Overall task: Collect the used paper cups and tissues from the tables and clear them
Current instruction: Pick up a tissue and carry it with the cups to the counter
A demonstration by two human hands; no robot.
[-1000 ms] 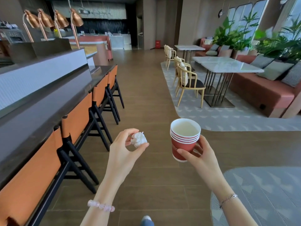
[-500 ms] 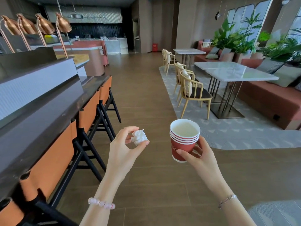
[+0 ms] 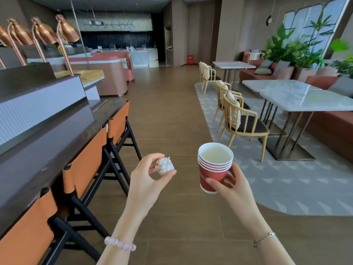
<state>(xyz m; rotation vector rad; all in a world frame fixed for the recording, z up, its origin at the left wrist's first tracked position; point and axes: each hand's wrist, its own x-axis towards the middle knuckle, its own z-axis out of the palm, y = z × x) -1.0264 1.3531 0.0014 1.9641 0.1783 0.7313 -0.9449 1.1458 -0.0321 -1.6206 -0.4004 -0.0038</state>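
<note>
Head view down a long café room. Brown wood-plank floor (image 3: 172,115) through the middle, running far to a dim service area. Along the left, a dark bench (image 3: 47,150) with orange-backed stools (image 3: 86,165) tucked against it and copper lamps (image 3: 66,29) above. On the right, a pale patterned rug (image 3: 286,180) under a near marble bench (image 3: 298,96) and a far marble bench (image 3: 233,64), with yellow chairs (image 3: 240,119) drawn up on their left side, a red sofa (image 3: 332,127) behind and green plants (image 3: 298,46) by the windows.

Near, over the floor: left hand (image 3: 145,178) raised, fingers (image 3: 152,156) and thumb clamped on a crumpled white tissue (image 3: 165,166). Just to its right, right hand (image 3: 233,185) with fingers (image 3: 215,181) wrapped round the lower part of a nested stack of red paper cups (image 3: 214,169), upright, clear of every surface. Bead bracelet (image 3: 120,243) on the left wrist, thin chain (image 3: 264,239) on the right.

Hard to make out: inside of the top cup pale, liquid or bare paper not clear. Print on the cup partly covered by the thumb. Dark bench, nearest stool and near marble bench cut off by the picture edges; both forearms cut off at the bottom. Far service area too small and blurred to read.
</note>
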